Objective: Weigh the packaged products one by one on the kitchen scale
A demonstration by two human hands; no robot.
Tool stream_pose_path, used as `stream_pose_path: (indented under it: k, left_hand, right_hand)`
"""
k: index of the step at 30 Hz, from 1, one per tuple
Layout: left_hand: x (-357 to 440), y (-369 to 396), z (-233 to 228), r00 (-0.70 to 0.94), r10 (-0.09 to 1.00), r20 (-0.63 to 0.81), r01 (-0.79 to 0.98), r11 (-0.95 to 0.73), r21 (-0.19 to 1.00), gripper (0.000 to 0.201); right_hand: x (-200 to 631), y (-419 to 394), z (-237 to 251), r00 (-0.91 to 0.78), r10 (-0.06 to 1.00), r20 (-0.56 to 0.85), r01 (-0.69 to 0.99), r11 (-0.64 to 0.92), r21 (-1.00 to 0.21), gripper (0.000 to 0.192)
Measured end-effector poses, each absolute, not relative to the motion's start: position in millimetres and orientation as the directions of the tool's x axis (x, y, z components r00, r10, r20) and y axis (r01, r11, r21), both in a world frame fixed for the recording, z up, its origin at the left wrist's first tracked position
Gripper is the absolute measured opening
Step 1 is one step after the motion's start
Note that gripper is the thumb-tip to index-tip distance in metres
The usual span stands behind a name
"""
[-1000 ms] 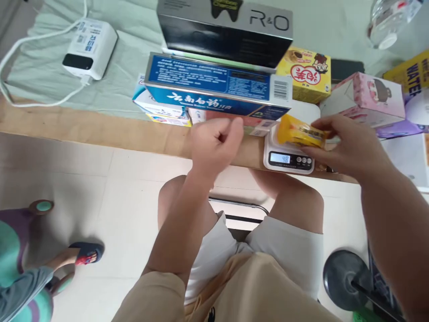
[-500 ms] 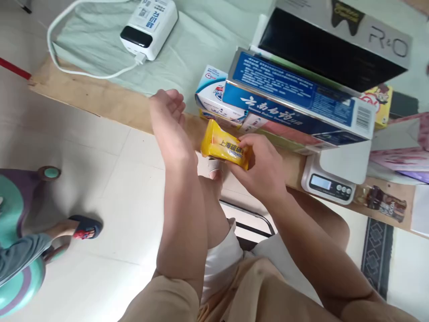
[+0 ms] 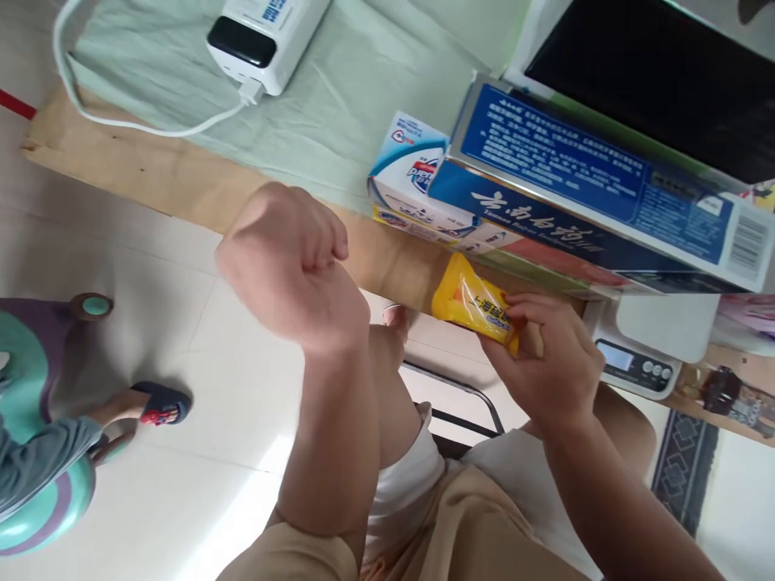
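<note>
My right hand (image 3: 548, 355) pinches one end of a wrapped bar of soap (image 3: 475, 303) between thumb and fingers. Its shiny yellow wrapper carries dark Chinese print, and the bar is held over the table's front edge. To the left, my left hand (image 3: 291, 262) is curled into a fist above the wooden edge, bent at the wrist, with nothing visible in it. Just behind the soap stand a white and blue Safeguard-style box (image 3: 403, 173) and a large blue toothpaste box (image 3: 575, 194) with white Chinese lettering.
A white power bank (image 3: 266, 40) with a plugged-in white cable (image 3: 145, 127) lies on the green cloth (image 3: 357, 73). A digital scale (image 3: 635, 367) and a cocoa bottle (image 3: 735, 399) are at right. A black-fronted box (image 3: 654, 81) stands behind. At left, another person's sandalled foot (image 3: 161, 403) shows.
My right hand has carried the soap to the right and slightly nearer me. My left hand has moved left and turned into a tighter fist. The view has shifted, so the boxes appear larger.
</note>
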State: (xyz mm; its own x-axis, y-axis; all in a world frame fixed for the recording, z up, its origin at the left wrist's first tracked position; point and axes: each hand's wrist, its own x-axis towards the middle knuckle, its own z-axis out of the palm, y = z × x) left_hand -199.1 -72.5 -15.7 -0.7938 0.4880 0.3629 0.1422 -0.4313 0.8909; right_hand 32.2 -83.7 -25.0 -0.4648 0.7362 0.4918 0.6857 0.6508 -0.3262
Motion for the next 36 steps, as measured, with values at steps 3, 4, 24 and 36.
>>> stream_pose_path:
  k: [3, 4, 24, 36]
  left_hand:
    - [-188, -79, -2, -0.4, 0.814, 0.421, 0.155, -0.393, 0.906, 0.057]
    - [-184, -79, 5, -0.217, 0.916, 0.338, 0.143, -0.312, 0.939, 0.056]
    - [-114, -51, 11, 0.197, 0.898, -0.392, 0.785, 0.095, 0.613, 0.058]
    - [-104, -58, 18, 0.195, 0.955, -0.223, 0.596, 0.065, 0.8, 0.056]
  right_hand:
    - [56, -87, -21, -0.456, 0.752, 0.476, 0.733, 0.621, -0.278, 0.032]
    - [61, -86, -20, -0.449, 0.755, 0.477, 0.748, 0.61, -0.261, 0.032]
    - [115, -128, -17, -0.314, 0.847, 0.429, 0.767, 0.492, -0.411, 0.011]
    - [155, -133, -5, -0.165, 0.819, 0.549, 0.724, 0.478, -0.497, 0.01]
